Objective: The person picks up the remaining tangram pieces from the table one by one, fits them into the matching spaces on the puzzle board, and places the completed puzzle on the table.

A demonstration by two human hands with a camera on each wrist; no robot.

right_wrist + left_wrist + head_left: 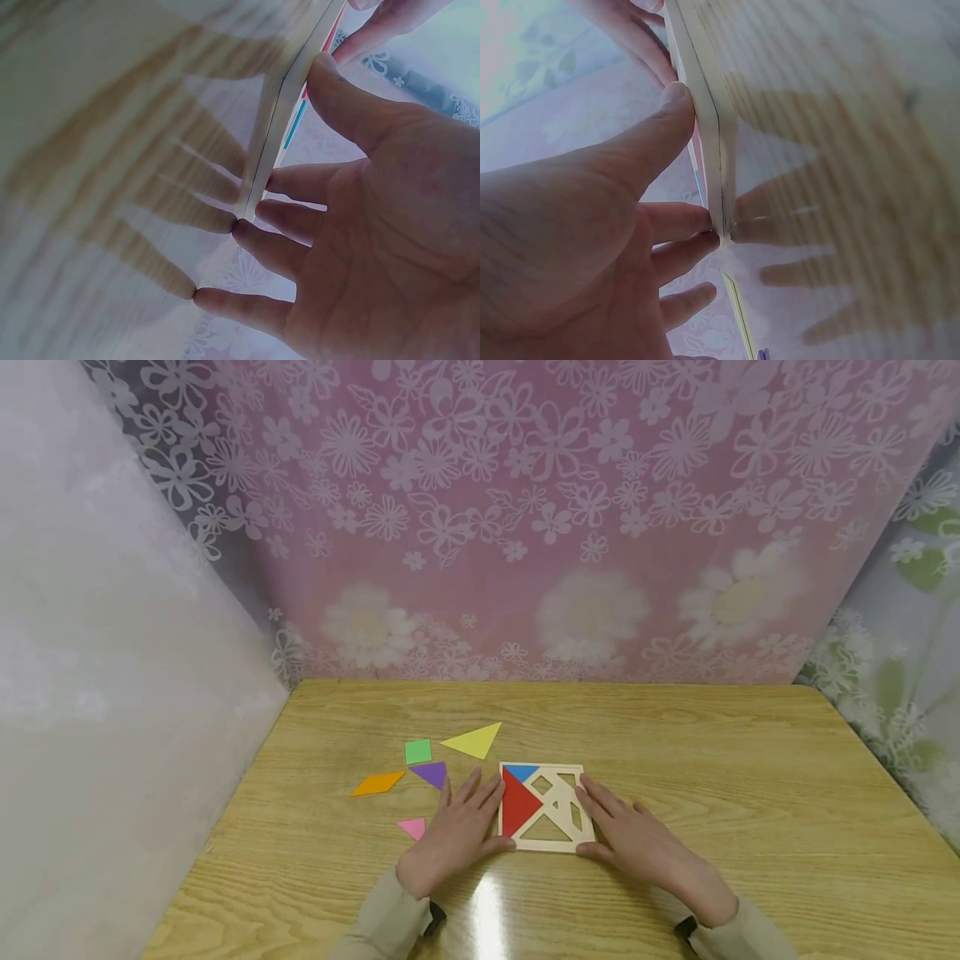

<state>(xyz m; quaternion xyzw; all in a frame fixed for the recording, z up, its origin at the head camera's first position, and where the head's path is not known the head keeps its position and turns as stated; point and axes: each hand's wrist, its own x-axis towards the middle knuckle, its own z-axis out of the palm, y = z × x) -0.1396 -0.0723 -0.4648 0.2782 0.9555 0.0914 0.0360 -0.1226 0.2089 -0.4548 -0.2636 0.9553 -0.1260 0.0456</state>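
A wooden tangram board (551,845) lies flat on the table between the two hands. A red triangle (517,803) and a blue triangle (520,773) sit in its recesses; several other recesses show bare. My left hand (459,827) touches the board's left side, its thumb at the near left corner and its fingers stretched out. On the opposite side, my right hand (633,835) rests its fingertips along the right edge, thumb at the near right corner. Both wrist views show fairly straight, spread fingers against the board's edge (709,112).
Left of the board lie a yellow triangle (476,742), a green square (417,752), a purple triangle (432,773) by the left fingertips, an orange parallelogram (379,784) and a pink triangle (413,827). Flowered curtains (555,527) bound the wooden table (750,760) at the back.
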